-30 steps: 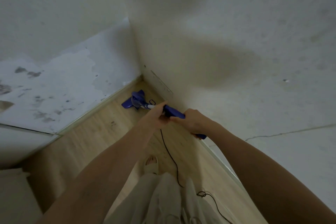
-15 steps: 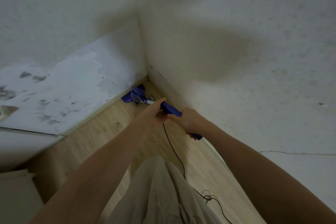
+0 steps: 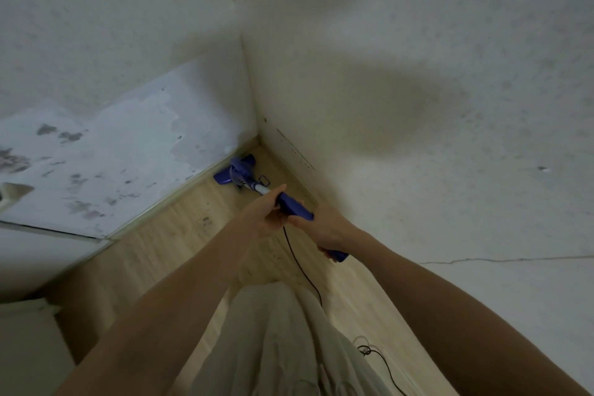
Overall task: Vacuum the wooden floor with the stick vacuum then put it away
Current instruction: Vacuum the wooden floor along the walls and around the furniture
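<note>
I've pushed the vacuum head [image 3: 237, 173] deeper into the corner ahead of my hands. My left hand [image 3: 263, 215] and right hand [image 3: 328, 228] both grip the stick vacuum [image 3: 294, 207]; I'm mid-vacuuming, next drawing it back along the wooden floor [image 3: 180, 235], minding the cord [image 3: 302, 270].

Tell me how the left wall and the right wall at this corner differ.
The left wall has a large pale patch low down where the surface has peeled, with dark blotches; the right wall keeps its cream surface, with faint specks only. The right wall carries a broad soft shadow and a thin crack; the left wall shows neither. The vacuum head sits against the left wall's base, apart from the right wall. Both meet the wooden floor.
</note>
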Demonstrator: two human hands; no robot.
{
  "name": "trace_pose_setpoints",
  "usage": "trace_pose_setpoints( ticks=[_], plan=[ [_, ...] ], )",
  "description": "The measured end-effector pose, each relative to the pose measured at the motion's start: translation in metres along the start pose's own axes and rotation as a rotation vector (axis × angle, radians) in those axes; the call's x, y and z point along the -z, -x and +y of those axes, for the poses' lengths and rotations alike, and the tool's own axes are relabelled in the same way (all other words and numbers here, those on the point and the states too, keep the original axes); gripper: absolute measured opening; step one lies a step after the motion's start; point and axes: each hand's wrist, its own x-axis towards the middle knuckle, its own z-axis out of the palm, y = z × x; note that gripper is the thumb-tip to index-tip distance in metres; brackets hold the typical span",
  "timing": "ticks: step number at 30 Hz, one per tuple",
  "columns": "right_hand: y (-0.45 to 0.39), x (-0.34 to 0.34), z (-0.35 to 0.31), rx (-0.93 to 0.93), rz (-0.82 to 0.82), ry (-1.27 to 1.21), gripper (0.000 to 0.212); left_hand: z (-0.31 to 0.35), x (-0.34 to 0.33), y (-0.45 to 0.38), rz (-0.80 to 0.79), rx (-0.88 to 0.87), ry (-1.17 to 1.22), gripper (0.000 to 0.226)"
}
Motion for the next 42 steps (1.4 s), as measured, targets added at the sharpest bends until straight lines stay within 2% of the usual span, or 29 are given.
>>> trace_pose_setpoints(
  ticks=[6, 11, 16, 23, 29, 32, 35, 42],
  plan=[
    [0.031, 0.001, 0.021, 0.007, -0.019, 0.001, 0.043, -0.035, -0.004, 0.016, 0.036, -0.007, -0.026, 0.049],
    [0.062, 0.004, 0.052, 0.004, -0.032, 0.075, 0.044, -0.077, -0.014, 0.035, 0.036, 0.000, -0.041, 0.029],
    [0.097, 0.013, 0.075, 0.017, -0.020, 0.169, 0.049, -0.113, -0.028, 0.048, 0.087, -0.016, -0.061, 0.040],
    [0.119, 0.029, 0.091, 0.001, 0.046, 0.252, 0.045, -0.132, -0.047, 0.060, 0.020, 0.036, -0.038, 0.034],
    [0.103, 0.006, 0.100, 0.008, 0.062, 0.225, 0.049, -0.130, -0.035, 0.050, 0.016, 0.064, -0.100, 0.029],
    [0.086, -0.010, 0.093, -0.002, 0.030, 0.173, 0.044, -0.118, -0.023, 0.040, 0.051, 0.053, -0.076, 0.040],
    [0.066, -0.021, 0.071, 0.012, 0.014, 0.116, 0.043, -0.096, -0.008, 0.030, 0.079, 0.021, 0.015, 0.051],
    [0.016, -0.032, 0.003, 0.069, 0.000, 0.083, 0.043, -0.029, 0.027, 0.008, 0.069, -0.062, 0.033, 0.051]
  ],
)
